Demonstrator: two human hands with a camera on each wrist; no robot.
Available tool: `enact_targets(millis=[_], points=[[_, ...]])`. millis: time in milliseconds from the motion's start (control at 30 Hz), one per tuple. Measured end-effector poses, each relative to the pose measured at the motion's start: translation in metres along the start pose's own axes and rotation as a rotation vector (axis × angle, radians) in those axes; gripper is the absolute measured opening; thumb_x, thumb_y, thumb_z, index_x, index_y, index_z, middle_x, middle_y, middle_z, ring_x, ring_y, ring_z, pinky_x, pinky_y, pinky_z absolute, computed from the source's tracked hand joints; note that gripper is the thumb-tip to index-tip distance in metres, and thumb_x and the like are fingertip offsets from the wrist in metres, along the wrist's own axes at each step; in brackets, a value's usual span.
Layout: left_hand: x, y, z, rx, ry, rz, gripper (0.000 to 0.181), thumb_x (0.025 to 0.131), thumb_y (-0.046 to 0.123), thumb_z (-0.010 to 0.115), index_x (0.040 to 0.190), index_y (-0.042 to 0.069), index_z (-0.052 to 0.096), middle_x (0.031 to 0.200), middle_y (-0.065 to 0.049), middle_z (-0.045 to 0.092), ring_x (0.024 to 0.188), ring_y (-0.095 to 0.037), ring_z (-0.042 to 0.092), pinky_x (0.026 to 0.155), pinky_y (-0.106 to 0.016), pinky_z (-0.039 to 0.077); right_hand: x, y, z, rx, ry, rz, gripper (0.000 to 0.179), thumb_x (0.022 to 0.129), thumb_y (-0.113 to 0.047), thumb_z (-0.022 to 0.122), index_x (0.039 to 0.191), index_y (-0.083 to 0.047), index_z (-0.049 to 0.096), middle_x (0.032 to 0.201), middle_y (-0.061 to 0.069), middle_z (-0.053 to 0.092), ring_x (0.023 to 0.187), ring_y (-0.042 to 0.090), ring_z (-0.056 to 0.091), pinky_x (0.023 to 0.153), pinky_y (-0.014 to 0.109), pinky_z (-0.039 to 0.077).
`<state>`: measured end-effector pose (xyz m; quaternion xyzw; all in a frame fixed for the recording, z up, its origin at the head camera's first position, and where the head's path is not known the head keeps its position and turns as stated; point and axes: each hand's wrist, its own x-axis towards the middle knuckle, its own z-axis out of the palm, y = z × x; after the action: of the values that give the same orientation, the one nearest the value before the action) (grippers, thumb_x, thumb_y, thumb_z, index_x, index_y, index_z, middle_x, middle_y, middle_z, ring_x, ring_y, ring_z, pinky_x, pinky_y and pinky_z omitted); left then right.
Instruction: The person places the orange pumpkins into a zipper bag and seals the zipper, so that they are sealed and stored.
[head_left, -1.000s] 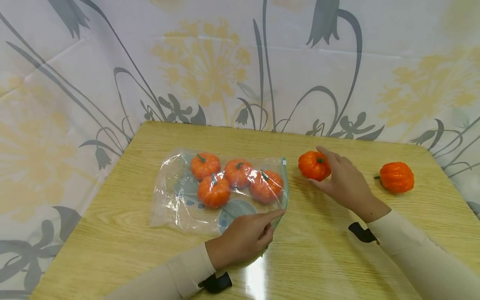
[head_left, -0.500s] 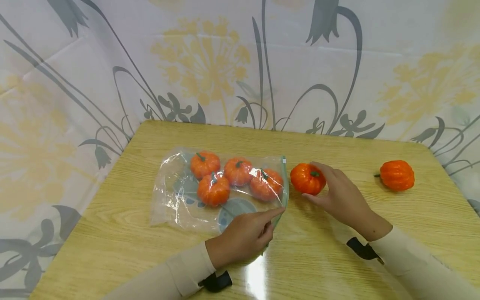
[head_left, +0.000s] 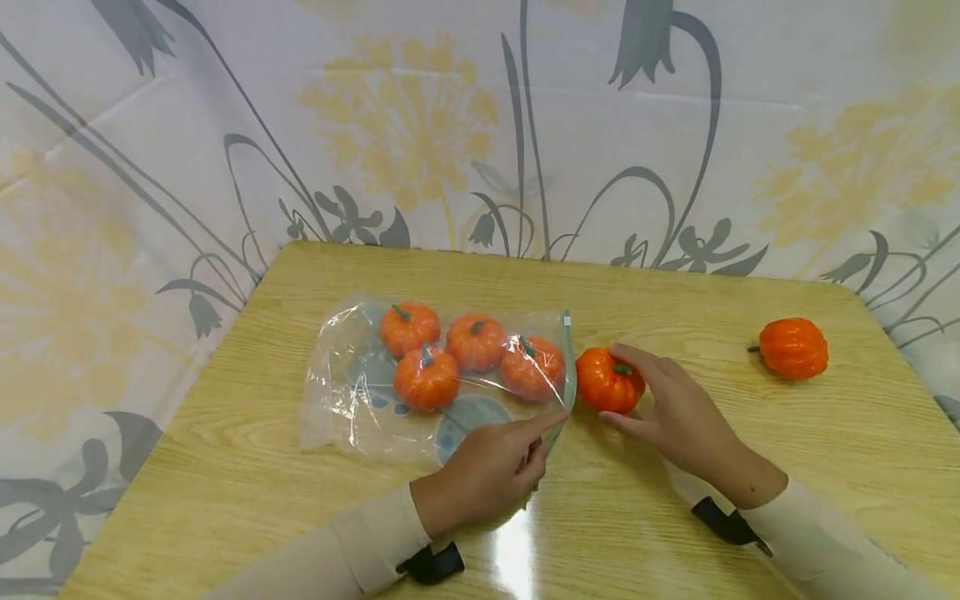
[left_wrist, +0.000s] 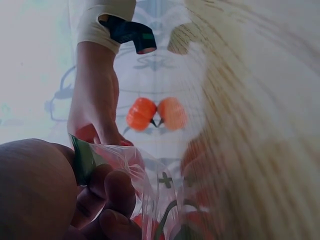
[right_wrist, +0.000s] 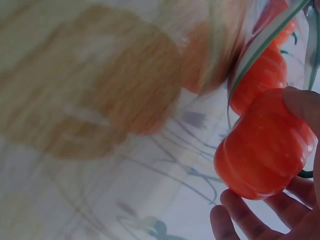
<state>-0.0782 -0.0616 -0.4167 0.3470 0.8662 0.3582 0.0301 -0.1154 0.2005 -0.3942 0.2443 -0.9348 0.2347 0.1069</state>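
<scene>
A clear zip bag lies on the table with several small orange pumpkins inside, its green-edged mouth facing right. My left hand grips the near corner of that mouth; in the left wrist view, curled fingers pinch the green strip. Right at the mouth, my right hand holds another orange pumpkin with a green stem, thumb on one side and fingers on the other. From the right wrist, the mouth gapes and the held pumpkin overlaps its rim; whether they touch is unclear.
One more orange pumpkin lies on its side at the right of the wooden table. A floral-patterned cloth hangs behind the table and along its left side.
My right hand has brought its pumpkin left and nearer to me, up to the bag's mouth. The left hand, the bag and the pumpkin at far right have hardly moved.
</scene>
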Motion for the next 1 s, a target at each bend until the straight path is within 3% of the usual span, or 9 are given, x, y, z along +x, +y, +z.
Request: enact_targets(millis=[200, 633, 1000], points=[[0.000, 0.000, 0.000, 0.001, 0.013, 0.006, 0.049, 0.101, 0.012, 0.050, 0.150, 0.012, 0.046, 0.065, 0.009, 0.044, 0.049, 0.003, 0.032, 0.046, -0.012, 0.029, -0.005, -0.001, 0.005, 0.005, 0.019, -0.066, 0.082, 0.069, -0.017, 0.092, 0.139, -0.007, 0.051, 0.130, 0.013, 0.063, 0.108, 0.033, 0.062, 0.084, 0.051, 0.057], [-0.002, 0.002, 0.000, -0.015, 0.022, 0.005, 0.052, 0.102, 0.012, 0.048, 0.153, 0.017, 0.042, 0.068, 0.009, 0.044, 0.050, 0.003, 0.032, 0.048, -0.012, 0.030, -0.008, -0.006, 0.011, 0.045, -0.069, -0.115, 0.084, 0.072, -0.020, 0.090, 0.144, -0.013, 0.050, 0.139, 0.011, 0.058, 0.117, 0.030, 0.059, 0.092, 0.052, 0.054], [0.000, 0.000, 0.001, 0.000, 0.038, 0.036, 0.052, 0.101, 0.011, 0.048, 0.152, 0.016, 0.043, 0.069, 0.009, 0.045, 0.050, 0.004, 0.031, 0.047, -0.010, 0.029, -0.004, -0.005, 0.014, 0.057, -0.058, -0.183, 0.085, 0.070, -0.017, 0.091, 0.144, -0.012, 0.050, 0.141, 0.009, 0.057, 0.117, 0.029, 0.059, 0.090, 0.051, 0.055]])
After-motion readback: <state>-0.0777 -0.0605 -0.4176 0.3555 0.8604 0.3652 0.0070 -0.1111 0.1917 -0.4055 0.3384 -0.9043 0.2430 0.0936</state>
